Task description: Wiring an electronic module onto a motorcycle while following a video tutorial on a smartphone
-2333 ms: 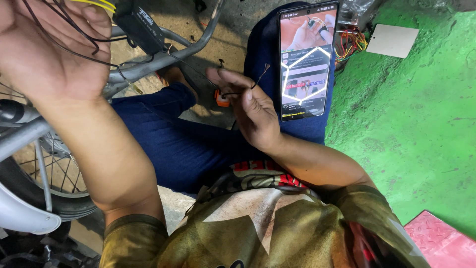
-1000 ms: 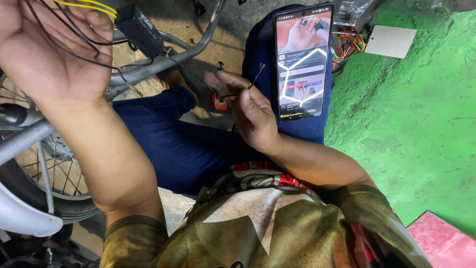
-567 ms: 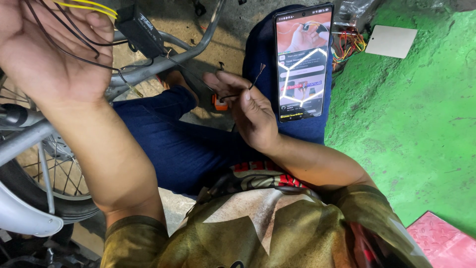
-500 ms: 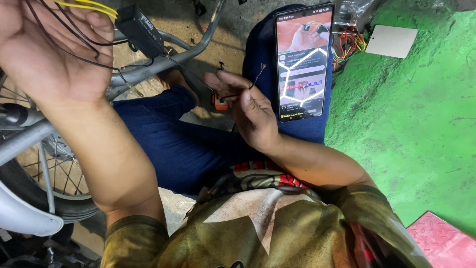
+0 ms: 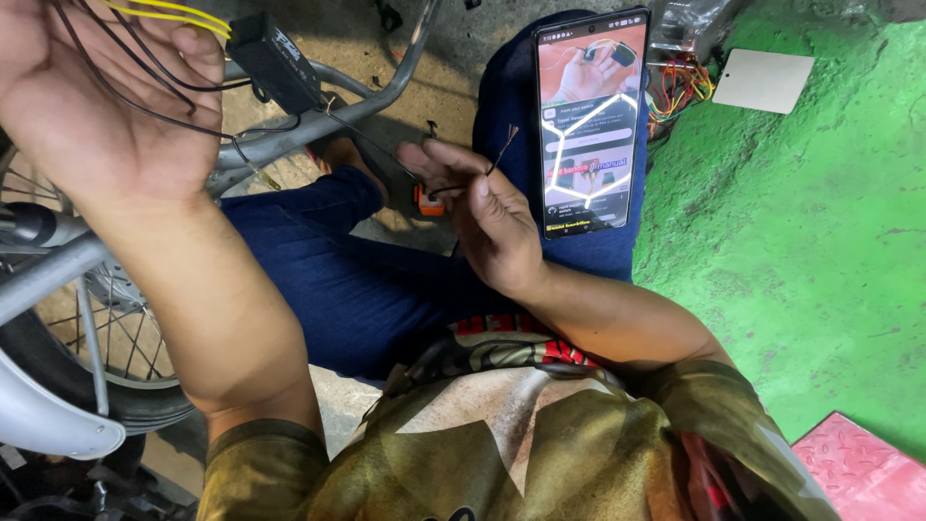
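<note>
Above your blue-trousered lap, your right hand [image 5: 492,217] pinches a thin black wire with a bared copper tip [image 5: 500,154]. Your left hand [image 5: 101,106] lies open-palmed under loose black and yellow wires [image 5: 164,43]. Slack grip may fray strands or short the tip against the grey metal frame tube [image 5: 318,125].

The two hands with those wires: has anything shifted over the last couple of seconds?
Hardly anything. The right hand still pinches the thin dark wire, its bare tip raised beside the phone on the knee. The left hand stays open under the loose black and yellow wires. Only the phone's picture changed slightly.
</note>
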